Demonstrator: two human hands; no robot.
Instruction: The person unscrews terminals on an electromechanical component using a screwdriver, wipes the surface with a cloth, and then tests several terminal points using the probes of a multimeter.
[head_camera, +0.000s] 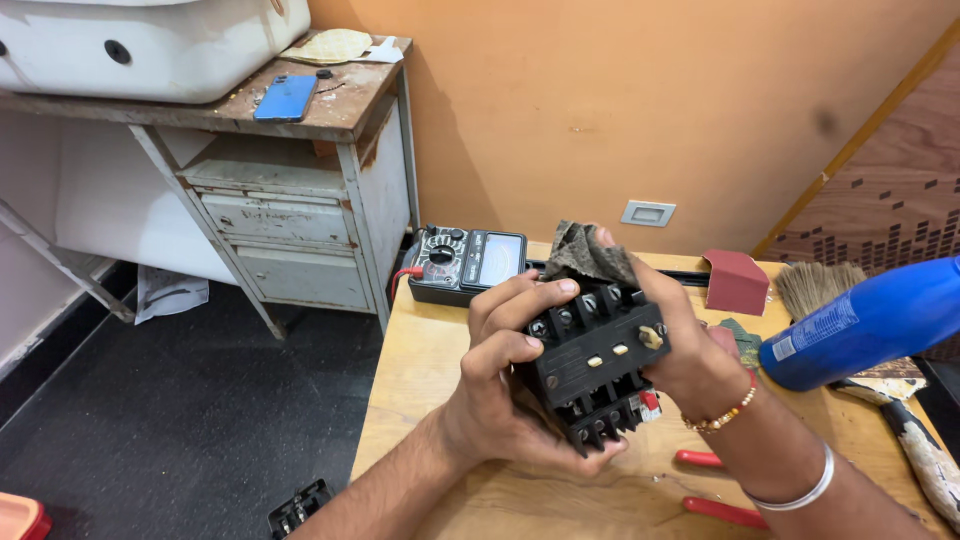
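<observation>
Left hand (500, 395) cups a black terminal block (597, 365) from below and beside, fingers clamped on it, held just above the wooden worktop (420, 380). Right hand (690, 350) grips its far side, fingers pinching a grey rag (585, 252) against its top. Beyond: red-handled pliers (715, 485), blue bottle (865, 325), analogue meter (462, 262).
</observation>
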